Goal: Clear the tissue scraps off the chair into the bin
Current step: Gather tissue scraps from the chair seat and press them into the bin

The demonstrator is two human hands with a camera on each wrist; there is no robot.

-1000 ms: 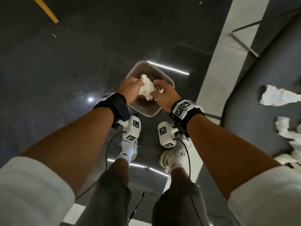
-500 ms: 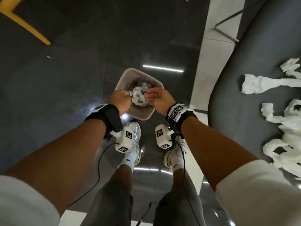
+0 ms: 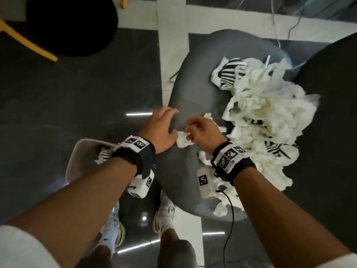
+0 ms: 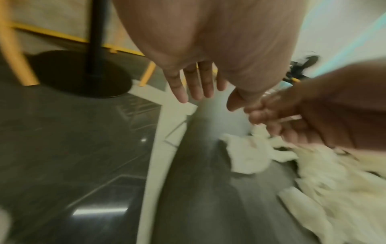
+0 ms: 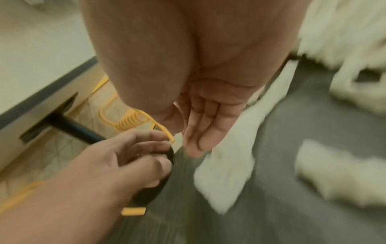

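Note:
A big heap of white tissue scraps (image 3: 266, 113) lies on the right half of the grey chair seat (image 3: 185, 171). One small scrap (image 3: 182, 141) lies apart near the seat's left side, also visible as a scrap (image 4: 246, 155) in the left wrist view. My left hand (image 3: 168, 120) hovers open over the seat's left edge, fingers (image 4: 200, 89) straight and holding nothing. My right hand (image 3: 193, 130) is just above the small scrap, palm down, its fingers (image 5: 202, 132) relaxed and empty over a tissue strip (image 5: 225, 173). The beige bin (image 3: 77, 157) stands on the floor at lower left with tissue inside.
A black round table base (image 3: 71, 22) and a yellow chair leg (image 3: 25, 41) are at the far left. A dark rounded surface (image 3: 328, 113) borders the seat on the right. My shoes (image 3: 166, 211) stand between bin and chair; a black cable (image 3: 229, 219) hangs from my right wrist.
Both hands let the tissue wad drop into the bin, then swung right and up to the chair seat. They now hold nothing. My view turned from the bin to the chair.

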